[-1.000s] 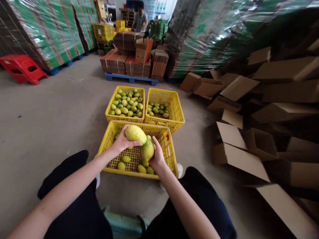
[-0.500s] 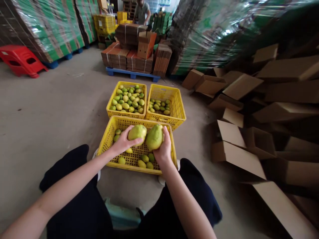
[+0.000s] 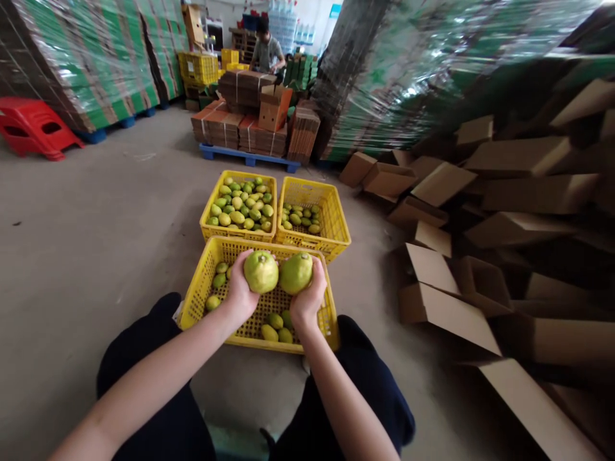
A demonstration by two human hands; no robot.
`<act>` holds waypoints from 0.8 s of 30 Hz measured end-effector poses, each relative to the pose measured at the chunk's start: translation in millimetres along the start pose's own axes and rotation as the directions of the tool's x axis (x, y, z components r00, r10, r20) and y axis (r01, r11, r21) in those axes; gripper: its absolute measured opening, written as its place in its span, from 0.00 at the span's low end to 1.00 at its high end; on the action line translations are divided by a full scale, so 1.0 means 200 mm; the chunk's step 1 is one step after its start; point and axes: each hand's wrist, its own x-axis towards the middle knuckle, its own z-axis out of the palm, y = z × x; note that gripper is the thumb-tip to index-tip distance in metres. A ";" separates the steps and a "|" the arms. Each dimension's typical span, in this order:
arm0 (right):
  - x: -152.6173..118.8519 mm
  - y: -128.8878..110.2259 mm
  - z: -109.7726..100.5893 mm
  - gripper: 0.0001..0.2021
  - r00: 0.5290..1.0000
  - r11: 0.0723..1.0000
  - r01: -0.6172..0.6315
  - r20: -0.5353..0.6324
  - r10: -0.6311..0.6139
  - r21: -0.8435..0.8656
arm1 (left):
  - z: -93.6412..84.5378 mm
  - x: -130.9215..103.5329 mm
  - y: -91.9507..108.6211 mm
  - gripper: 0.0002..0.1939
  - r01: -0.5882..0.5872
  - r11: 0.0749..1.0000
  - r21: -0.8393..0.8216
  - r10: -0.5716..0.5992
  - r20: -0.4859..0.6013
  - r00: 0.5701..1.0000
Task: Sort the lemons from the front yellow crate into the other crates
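Note:
My left hand (image 3: pixel 242 289) is wrapped round a yellow-green papaya (image 3: pixel 261 272), whose stem end is turned up towards me. In my right hand (image 3: pixel 309 298) sits a second, greener papaya (image 3: pixel 295 274), gripped from its right side. The two fruits are held side by side above the near yellow crate (image 3: pixel 193 301). Inside that crate, several smaller-looking papayas (image 3: pixel 270 334) lie near the front, and others (image 3: pixel 219 280) rest on the left. My forearms and hands cover part of the crate floor.
Behind stand a full yellow crate of fruit (image 3: pixel 205 214) and a partly filled one (image 3: pixel 340 218). Cardboard boxes (image 3: pixel 451 307) are heaped on the right. A blue pallet (image 3: pixel 250 158) bears flattened cartons. A red stool (image 3: pixel 36 128) stands left; a person (image 3: pixel 268 54) is at the back.
Both papayas have been turned in my hands, so their stem ends now face more towards me. My left hand has shifted to the fruit's left side. The camera view has tilted up slightly.

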 end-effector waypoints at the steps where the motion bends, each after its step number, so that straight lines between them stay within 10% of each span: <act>1: 0.00 -0.01 -0.01 0.15 0.997 0.995 0.074 -0.003 -0.075 -0.061 | 0.00 0.01 0.00 0.17 -0.034 0.999 0.010 0.035 -0.013 0.999; 7: 0.00 -0.04 -0.05 0.13 0.950 0.933 0.309 0.018 -0.311 -0.183 | 0.06 0.02 -0.01 0.15 -0.326 0.943 0.068 0.320 0.081 0.944; 16: 0.00 0.01 -0.10 0.18 0.869 0.828 0.494 0.158 -0.468 -0.264 | 0.04 0.02 -0.01 0.17 -0.481 0.868 0.123 0.453 0.203 0.868; 24: 0.03 0.11 -0.09 0.18 0.996 0.989 -0.089 0.010 0.091 -0.114 | -0.02 0.03 -0.05 0.30 -0.397 0.881 0.256 0.391 0.078 0.917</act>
